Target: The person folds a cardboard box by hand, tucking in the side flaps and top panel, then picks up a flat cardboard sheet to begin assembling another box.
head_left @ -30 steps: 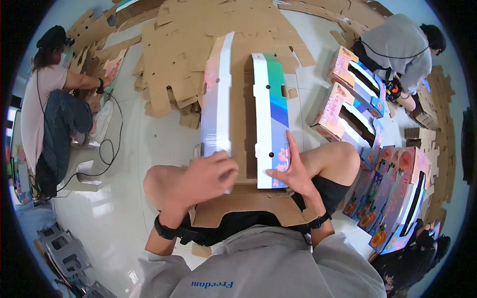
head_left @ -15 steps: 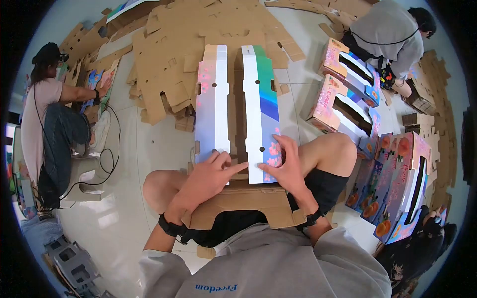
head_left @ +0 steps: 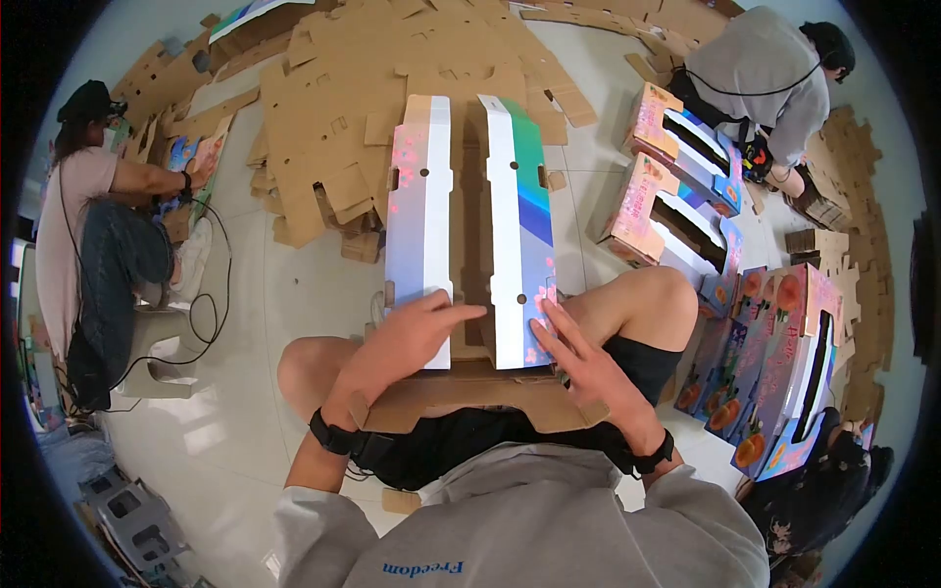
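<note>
A long printed cardboard box [head_left: 520, 225] lies lengthwise between the legs, its two top panels parted by a dark slot, and a plain brown flap [head_left: 480, 397] folds out at the near end. My left hand [head_left: 417, 338] rests on the near part of the left panel [head_left: 412, 235], index finger stretched across the slot, holding nothing. My right hand [head_left: 583, 358] lies against the near right edge of the right panel, fingers apart on its pink flower print.
Flat brown cardboard [head_left: 333, 118] is piled ahead. Printed boxes [head_left: 774, 363] stand at the right, with two more [head_left: 667, 211] beyond. Co-workers sit at left [head_left: 118, 235] and upper right [head_left: 755, 78]. A grey plastic piece [head_left: 132, 510] is at lower left; a black cable crosses the left floor.
My right hand has shifted right and toward me, its fingers now spread along the box edge. My left hand has moved slightly up, its index finger still outstretched. The brown flap has tilted.
</note>
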`<state>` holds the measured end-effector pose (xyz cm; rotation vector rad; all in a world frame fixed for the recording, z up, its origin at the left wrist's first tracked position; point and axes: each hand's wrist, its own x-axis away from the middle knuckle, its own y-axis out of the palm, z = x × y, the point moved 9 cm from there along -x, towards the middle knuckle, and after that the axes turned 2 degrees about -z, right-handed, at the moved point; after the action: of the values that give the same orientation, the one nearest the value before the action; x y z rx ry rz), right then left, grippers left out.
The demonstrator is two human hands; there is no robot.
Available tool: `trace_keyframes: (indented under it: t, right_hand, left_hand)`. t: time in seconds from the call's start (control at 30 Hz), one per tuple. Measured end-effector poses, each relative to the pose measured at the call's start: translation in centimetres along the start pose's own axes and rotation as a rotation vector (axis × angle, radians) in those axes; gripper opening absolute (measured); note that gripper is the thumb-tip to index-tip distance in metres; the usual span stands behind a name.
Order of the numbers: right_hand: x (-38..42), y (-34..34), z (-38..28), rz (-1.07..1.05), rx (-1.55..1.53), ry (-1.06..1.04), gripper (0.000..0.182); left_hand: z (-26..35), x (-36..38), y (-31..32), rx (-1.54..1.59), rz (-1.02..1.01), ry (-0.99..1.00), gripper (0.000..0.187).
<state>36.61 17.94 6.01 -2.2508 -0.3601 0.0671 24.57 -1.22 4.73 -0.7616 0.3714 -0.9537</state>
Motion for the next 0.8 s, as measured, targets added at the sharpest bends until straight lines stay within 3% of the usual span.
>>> trace_keyframes:
  t: [0.1,0.2,0.3,0.37,0.43,0.53,0.63,0.67,0.73,0.8]
  right_hand:
    - [-0.1,-0.9,0.2,0.070,-0.173,-0.024,0.089]
    - [-0.3,-0.5,1.2,0.150,-0.134,-0.024,0.073]
    - [-0.5,0.0,1.9,0.242,-0.154,0.017,0.052]
    - [-0.8,0.3,2.6,0.300,-0.193,0.039,0.042]
    - [-1.4,0.1,3.2,0.426,-0.415,0.219,0.037]
    - [-2.0,0.9,4.1,0.491,-0.471,0.385,0.040]
    - [-2.0,2.1,3.7,0.634,-0.360,0.460,0.050]
    - [-1.8,2.6,3.5,0.705,-0.315,0.475,0.054]
    - [-2.2,3.8,4.5,0.772,-0.562,0.451,0.070]
    - [-1.8,3.5,5.1,0.828,-0.612,0.457,0.077]
  left_hand:
    - [-3.5,0.4,0.3,0.657,-0.002,-0.316,0.035]
    - [-8.3,2.8,-0.2,1.039,0.282,-0.427,0.026]
    - [-9.8,6.2,-1.9,1.296,0.661,-0.369,0.026]
    - [-10.8,7.8,0.0,1.373,0.785,-0.431,0.030]
    - [-10.8,9.0,1.3,1.427,0.877,-0.485,0.040]
    - [-8.2,9.3,0.4,1.594,1.019,-0.295,0.043]
    - [-7.8,9.4,0.4,0.689,0.953,-0.423,0.057]
    - [-7.8,9.5,1.2,0.711,0.952,-0.491,0.062]
    - [-7.0,9.0,1.9,0.772,0.947,-0.617,0.075]
    - [-6.9,8.6,1.9,0.584,0.902,-0.696,0.073]
